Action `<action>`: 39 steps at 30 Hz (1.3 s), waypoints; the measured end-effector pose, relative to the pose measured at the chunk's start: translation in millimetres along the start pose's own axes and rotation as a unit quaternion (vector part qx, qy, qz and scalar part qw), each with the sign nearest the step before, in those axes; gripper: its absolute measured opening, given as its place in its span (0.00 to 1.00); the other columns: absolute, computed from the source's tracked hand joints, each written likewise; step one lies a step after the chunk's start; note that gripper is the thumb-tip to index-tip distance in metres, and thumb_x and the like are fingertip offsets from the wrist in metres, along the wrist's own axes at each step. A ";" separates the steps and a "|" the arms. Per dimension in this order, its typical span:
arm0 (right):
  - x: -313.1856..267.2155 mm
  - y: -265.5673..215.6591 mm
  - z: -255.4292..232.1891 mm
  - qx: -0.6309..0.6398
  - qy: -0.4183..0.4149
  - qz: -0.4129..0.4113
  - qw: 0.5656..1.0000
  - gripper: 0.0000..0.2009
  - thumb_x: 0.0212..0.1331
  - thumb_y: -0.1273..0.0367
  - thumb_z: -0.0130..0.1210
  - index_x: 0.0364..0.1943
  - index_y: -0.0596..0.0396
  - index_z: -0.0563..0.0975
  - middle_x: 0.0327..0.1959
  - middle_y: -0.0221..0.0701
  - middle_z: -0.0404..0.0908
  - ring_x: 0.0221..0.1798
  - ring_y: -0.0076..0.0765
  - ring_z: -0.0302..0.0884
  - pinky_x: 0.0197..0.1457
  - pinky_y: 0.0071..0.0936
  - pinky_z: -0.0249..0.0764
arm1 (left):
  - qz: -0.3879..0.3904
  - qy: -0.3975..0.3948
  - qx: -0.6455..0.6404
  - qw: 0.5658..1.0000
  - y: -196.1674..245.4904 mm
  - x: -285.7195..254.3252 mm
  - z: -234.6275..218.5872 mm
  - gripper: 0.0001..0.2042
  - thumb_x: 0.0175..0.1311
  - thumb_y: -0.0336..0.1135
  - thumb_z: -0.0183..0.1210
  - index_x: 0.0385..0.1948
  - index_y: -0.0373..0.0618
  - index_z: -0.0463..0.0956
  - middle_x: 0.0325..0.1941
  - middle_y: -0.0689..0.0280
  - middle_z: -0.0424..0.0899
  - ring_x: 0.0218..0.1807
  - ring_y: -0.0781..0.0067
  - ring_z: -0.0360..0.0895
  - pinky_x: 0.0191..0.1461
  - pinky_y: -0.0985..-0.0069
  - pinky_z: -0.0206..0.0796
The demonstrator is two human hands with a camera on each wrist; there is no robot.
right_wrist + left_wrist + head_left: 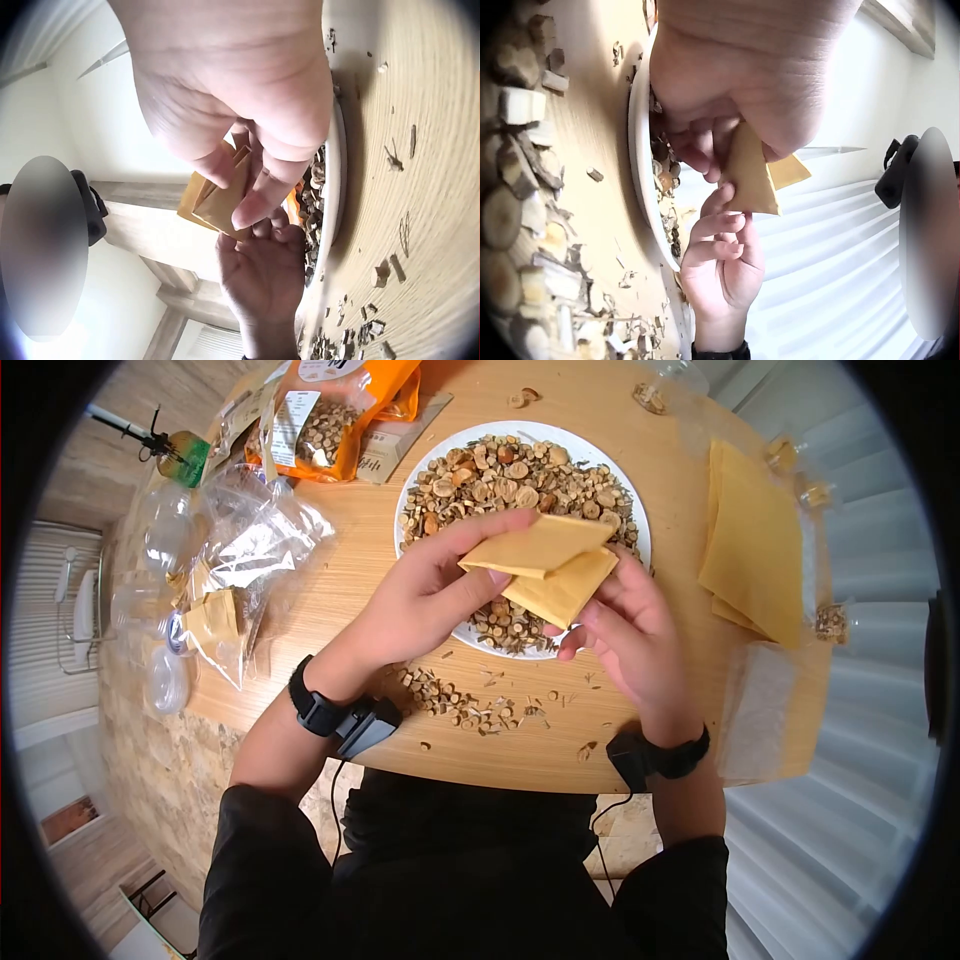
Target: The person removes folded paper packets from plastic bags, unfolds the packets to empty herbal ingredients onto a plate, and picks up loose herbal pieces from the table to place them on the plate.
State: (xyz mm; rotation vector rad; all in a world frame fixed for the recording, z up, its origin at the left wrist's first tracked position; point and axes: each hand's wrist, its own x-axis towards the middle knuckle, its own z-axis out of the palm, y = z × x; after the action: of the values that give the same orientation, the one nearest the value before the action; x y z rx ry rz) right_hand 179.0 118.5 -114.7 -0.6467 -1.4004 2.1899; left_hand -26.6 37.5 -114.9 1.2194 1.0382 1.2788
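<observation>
One wooden table (355,550) is carrying everything, with a white plate (590,450) standing centrally, probably so that it is catching anything dropped. Yellow sheets (755,540) are lying flat toward the right side, likely set apart so that they are staying clean and within reach. Above the plate, the left hand (440,580) is pinching one end of a folded yellow packet (555,560), thumb on top; the right hand (635,630) is pinching the other end between thumb and fingers, perhaps steadying the folds from both sides. Dried slices (510,485) are heaping up beneath, and loose bits (460,700) are littering the wood nearer the front edge.
</observation>
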 end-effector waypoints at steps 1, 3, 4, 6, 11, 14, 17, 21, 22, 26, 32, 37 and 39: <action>0.0 0.3 -0.5 0.001 0.000 0.000 1.000 0.24 0.62 0.77 0.44 0.63 0.58 0.56 0.48 0.38 0.73 0.42 0.31 0.76 0.38 0.25 0.78 | -0.019 0.010 -0.009 1.000 1.2 0.3 0.9 0.21 0.65 0.27 0.48 0.61 0.42 0.62 0.55 0.64 0.72 0.50 0.81 0.70 0.51 0.82 0.65; 0.4 0.2 -1.4 0.008 -0.001 -0.007 1.000 0.24 0.62 0.76 0.43 0.62 0.59 0.56 0.48 0.37 0.73 0.43 0.31 0.75 0.38 0.25 0.78 | -0.038 0.020 -0.017 0.999 0.8 0.5 1.2 0.21 0.65 0.27 0.48 0.61 0.41 0.61 0.55 0.64 0.72 0.49 0.82 0.69 0.50 0.82 0.65; 0.2 0.3 0.5 0.009 -0.001 -0.007 1.000 0.24 0.62 0.76 0.43 0.62 0.59 0.56 0.48 0.37 0.73 0.43 0.31 0.75 0.38 0.25 0.78 | -0.028 0.016 -0.008 0.999 -1.1 0.4 0.7 0.21 0.65 0.28 0.49 0.61 0.40 0.60 0.55 0.65 0.72 0.49 0.82 0.70 0.50 0.83 0.65; -0.9 1.9 6.5 0.083 0.028 -0.037 0.995 0.22 0.63 0.75 0.43 0.62 0.59 0.57 0.48 0.36 0.74 0.45 0.29 0.74 0.38 0.24 0.78 | -0.018 0.014 0.001 1.000 -2.8 0.4 1.3 0.22 0.66 0.29 0.49 0.62 0.40 0.59 0.55 0.65 0.71 0.48 0.83 0.70 0.49 0.83 0.65; -0.3 8.0 5.2 0.080 0.014 -0.069 0.994 0.18 0.64 0.73 0.44 0.57 0.60 0.62 0.47 0.35 0.74 0.44 0.26 0.74 0.39 0.24 0.77 | -0.031 0.024 -0.023 0.999 -3.1 0.4 3.0 0.24 0.65 0.28 0.49 0.63 0.38 0.56 0.54 0.66 0.71 0.48 0.83 0.70 0.49 0.83 0.66; -0.6 8.9 4.8 0.043 0.024 -0.068 0.996 0.15 0.63 0.72 0.45 0.53 0.60 0.66 0.44 0.34 0.75 0.41 0.25 0.74 0.39 0.24 0.77 | -0.016 0.007 -0.017 1.000 -4.4 -0.2 1.8 0.24 0.65 0.27 0.50 0.63 0.38 0.56 0.53 0.66 0.72 0.47 0.83 0.70 0.48 0.83 0.66; -0.8 9.3 3.7 0.044 0.035 -0.060 0.997 0.13 0.63 0.73 0.46 0.50 0.61 0.68 0.41 0.32 0.76 0.38 0.24 0.74 0.38 0.23 0.76 | 0.012 0.020 -0.008 1.000 -4.5 1.7 6.3 0.25 0.64 0.26 0.50 0.63 0.39 0.55 0.52 0.66 0.72 0.46 0.84 0.70 0.48 0.83 0.66; -0.8 9.2 3.0 0.051 0.048 -0.047 0.996 0.12 0.60 0.76 0.45 0.47 0.61 0.70 0.38 0.32 0.77 0.35 0.24 0.75 0.37 0.23 0.76 | 0.007 0.046 0.014 0.999 4.1 -0.1 5.2 0.20 0.66 0.31 0.50 0.58 0.37 0.62 0.46 0.66 0.76 0.42 0.84 0.71 0.45 0.84 0.66; -1.0 8.7 3.0 0.051 0.048 -0.047 0.996 0.12 0.60 0.76 0.45 0.47 0.61 0.70 0.38 0.32 0.77 0.35 0.24 0.75 0.37 0.23 0.76 | -0.042 0.056 0.005 0.998 2.2 -1.6 -0.4 0.17 0.66 0.35 0.50 0.53 0.37 0.67 0.42 0.67 0.77 0.39 0.84 0.72 0.42 0.84 0.66; -1.3 7.9 1.9 0.081 0.051 -0.038 0.995 0.13 0.58 0.77 0.44 0.48 0.62 0.70 0.40 0.35 0.78 0.35 0.27 0.76 0.38 0.26 0.76 | -0.091 0.116 -0.001 0.989 -9.5 -2.2 -3.4 0.19 0.67 0.47 0.48 0.33 0.38 0.76 0.27 0.69 0.78 0.30 0.84 0.73 0.34 0.86 0.64; -1.1 7.0 1.1 0.110 0.048 -0.041 0.992 0.14 0.58 0.77 0.44 0.48 0.64 0.69 0.40 0.37 0.78 0.37 0.30 0.77 0.38 0.30 0.76 | -0.081 0.145 -0.028 0.986 -10.7 -1.6 -1.4 0.20 0.66 0.49 0.49 0.28 0.38 0.77 0.24 0.67 0.78 0.28 0.83 0.73 0.31 0.86 0.62; -1.2 8.3 -1.1 0.110 0.030 -0.054 0.992 0.13 0.59 0.76 0.44 0.48 0.64 0.70 0.41 0.38 0.78 0.38 0.31 0.77 0.39 0.30 0.76 | -0.067 0.133 -0.055 0.987 -10.8 -0.3 -6.7 0.21 0.67 0.49 0.48 0.27 0.38 0.76 0.25 0.66 0.78 0.28 0.82 0.73 0.31 0.86 0.63; -1.2 9.9 -4.6 0.113 0.003 -0.054 0.992 0.13 0.60 0.75 0.44 0.48 0.65 0.71 0.42 0.38 0.78 0.38 0.31 0.77 0.39 0.31 0.75 | -0.077 0.108 -0.119 0.984 -11.9 -0.9 -8.7 0.20 0.67 0.48 0.47 0.29 0.38 0.75 0.27 0.66 0.78 0.30 0.81 0.74 0.35 0.85 0.64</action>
State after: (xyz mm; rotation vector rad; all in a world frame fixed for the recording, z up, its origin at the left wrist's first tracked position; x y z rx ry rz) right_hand 181.5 117.2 -125.4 -0.4838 -1.1342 2.2148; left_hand -33.9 38.2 -127.7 0.8166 1.0777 1.3896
